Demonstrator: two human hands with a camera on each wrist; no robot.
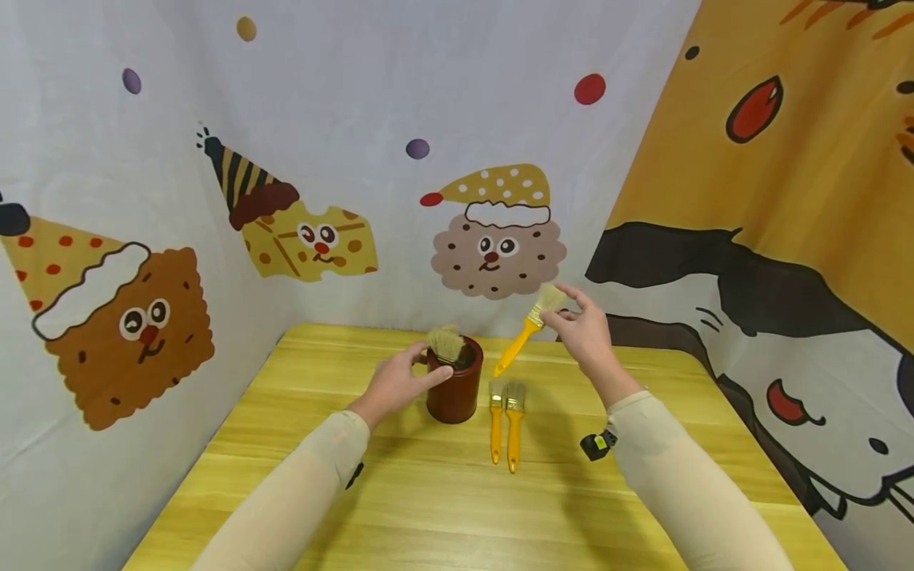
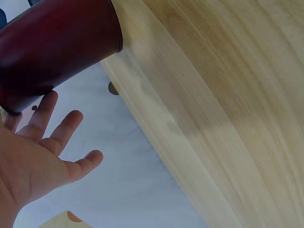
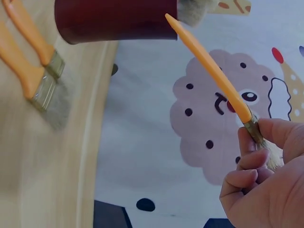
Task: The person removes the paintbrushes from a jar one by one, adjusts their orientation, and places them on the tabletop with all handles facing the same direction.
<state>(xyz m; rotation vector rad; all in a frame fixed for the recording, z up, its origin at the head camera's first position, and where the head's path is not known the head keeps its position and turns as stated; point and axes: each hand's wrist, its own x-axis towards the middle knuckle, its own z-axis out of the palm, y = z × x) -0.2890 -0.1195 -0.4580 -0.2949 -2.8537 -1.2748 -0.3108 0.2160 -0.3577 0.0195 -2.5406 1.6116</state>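
Note:
A dark red cylindrical cup [image 1: 453, 396] stands upright on the table, and the pale bristles of a paintbrush [image 1: 446, 346] stick up from it. At its rim, my left hand [image 1: 400, 379] holds the cup, with the thumb in front and the fingers at the left side; the other fingers spread loosely in the left wrist view. My right hand [image 1: 584, 329] pinches a yellow-handled paintbrush [image 3: 213, 71] at its metal ferrule. This brush is tilted in the air right of the cup, bristles up and handle end down.
Two yellow-handled paintbrushes, a narrower one [image 1: 496, 424] and a wider one [image 1: 513, 428], lie side by side on the wooden table [image 1: 457, 515], right of the cup. A cloth [image 1: 343, 95] printed with cartoon figures hangs behind and beside the table.

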